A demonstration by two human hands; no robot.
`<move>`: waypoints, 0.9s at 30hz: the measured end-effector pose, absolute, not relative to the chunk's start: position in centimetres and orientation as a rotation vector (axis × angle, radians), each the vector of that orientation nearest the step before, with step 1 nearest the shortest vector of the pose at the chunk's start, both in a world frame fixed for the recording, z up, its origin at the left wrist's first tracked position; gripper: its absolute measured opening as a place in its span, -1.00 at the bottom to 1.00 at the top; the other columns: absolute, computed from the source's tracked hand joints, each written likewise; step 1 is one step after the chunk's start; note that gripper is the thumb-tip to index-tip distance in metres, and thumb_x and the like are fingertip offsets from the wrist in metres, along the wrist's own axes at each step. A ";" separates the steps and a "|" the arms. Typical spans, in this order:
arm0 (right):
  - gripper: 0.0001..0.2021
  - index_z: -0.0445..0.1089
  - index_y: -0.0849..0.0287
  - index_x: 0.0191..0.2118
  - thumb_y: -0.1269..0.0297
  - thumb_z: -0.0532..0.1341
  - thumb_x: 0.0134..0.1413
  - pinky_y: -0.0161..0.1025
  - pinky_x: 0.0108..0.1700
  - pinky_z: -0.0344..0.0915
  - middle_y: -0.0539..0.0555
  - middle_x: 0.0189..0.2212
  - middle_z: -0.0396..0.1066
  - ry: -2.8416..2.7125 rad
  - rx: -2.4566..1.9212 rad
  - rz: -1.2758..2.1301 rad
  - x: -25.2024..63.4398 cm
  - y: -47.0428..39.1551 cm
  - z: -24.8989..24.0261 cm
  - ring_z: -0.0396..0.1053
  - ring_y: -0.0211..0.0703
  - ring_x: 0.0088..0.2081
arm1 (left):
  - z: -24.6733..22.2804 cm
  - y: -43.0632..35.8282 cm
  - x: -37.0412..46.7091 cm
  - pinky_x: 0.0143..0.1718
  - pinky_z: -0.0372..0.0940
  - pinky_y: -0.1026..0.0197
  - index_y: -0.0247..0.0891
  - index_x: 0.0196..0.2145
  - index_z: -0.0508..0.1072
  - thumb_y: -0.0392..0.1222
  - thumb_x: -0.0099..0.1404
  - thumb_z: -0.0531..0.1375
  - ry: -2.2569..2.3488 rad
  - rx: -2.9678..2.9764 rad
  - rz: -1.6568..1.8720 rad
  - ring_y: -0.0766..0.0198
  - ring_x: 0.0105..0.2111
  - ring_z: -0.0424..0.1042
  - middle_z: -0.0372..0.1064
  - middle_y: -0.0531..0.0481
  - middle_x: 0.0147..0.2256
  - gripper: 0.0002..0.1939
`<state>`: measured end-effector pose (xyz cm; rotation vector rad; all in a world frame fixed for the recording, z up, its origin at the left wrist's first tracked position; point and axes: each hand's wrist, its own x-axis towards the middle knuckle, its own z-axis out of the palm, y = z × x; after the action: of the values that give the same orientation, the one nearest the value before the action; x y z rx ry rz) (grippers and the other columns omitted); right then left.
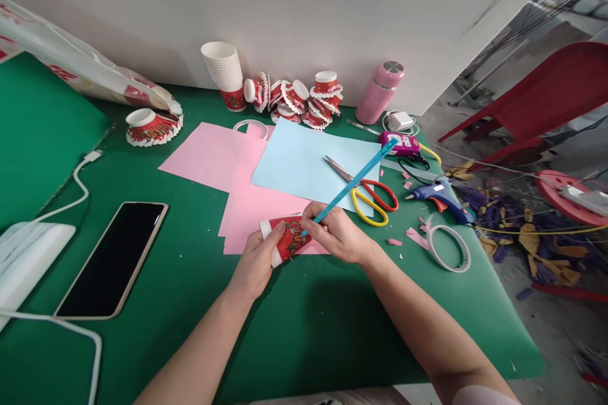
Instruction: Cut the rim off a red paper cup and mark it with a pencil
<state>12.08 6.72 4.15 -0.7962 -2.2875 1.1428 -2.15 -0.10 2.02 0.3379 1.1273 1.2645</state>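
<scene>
A red paper cup (289, 240) with a white rim and printed figures lies on its side in my left hand (258, 259), whose thumb rests along the cup. My right hand (335, 233) pinches a long blue pen (354, 183), its lower end touching the cup's surface. Behind my hands, scissors (361, 186) with red and yellow handles lie partly on a light blue sheet (299, 155). Pink sheets (209, 155) lie beneath and beside the blue one. The fingers under the cup are hidden.
Stacked cups (223, 69), several fringed red cups (294, 98) and a pink flask (380, 93) stand along the wall. Right are a glue gun (441, 196), a tape roll (449, 248) and a purple power block (401, 143). A phone (114, 259) and white cables lie left.
</scene>
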 end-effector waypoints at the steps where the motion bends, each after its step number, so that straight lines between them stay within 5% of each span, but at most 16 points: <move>1: -0.83 0.19 0.20 -0.42 0.32 -0.03 0.17 -0.36 -0.47 0.11 -0.02 -0.54 0.21 -2.307 -0.796 1.133 12.1 6.7 4.2 0.11 -0.33 -0.54 | 2.1 -0.1 -2.1 -0.30 0.34 0.23 -0.39 -0.31 0.53 -0.03 -0.03 0.32 1.125 0.333 1.259 0.15 -0.32 0.49 0.54 -0.14 -0.36 -0.62; 27: -0.86 0.18 0.18 -0.37 0.30 -0.04 0.18 -0.33 -0.45 0.15 0.00 -0.53 0.27 -2.362 -0.814 1.001 12.0 6.8 3.5 0.19 -0.26 -0.51 | 1.6 -0.5 -2.3 -0.22 0.33 0.16 -0.33 -0.29 0.54 -0.06 0.09 0.25 1.107 0.438 1.219 0.10 -0.26 0.48 0.53 -0.14 -0.31 -0.70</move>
<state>12.04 6.76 3.54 -0.8142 -2.3621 1.0006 -2.29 -0.55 1.61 0.4384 1.1071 1.2192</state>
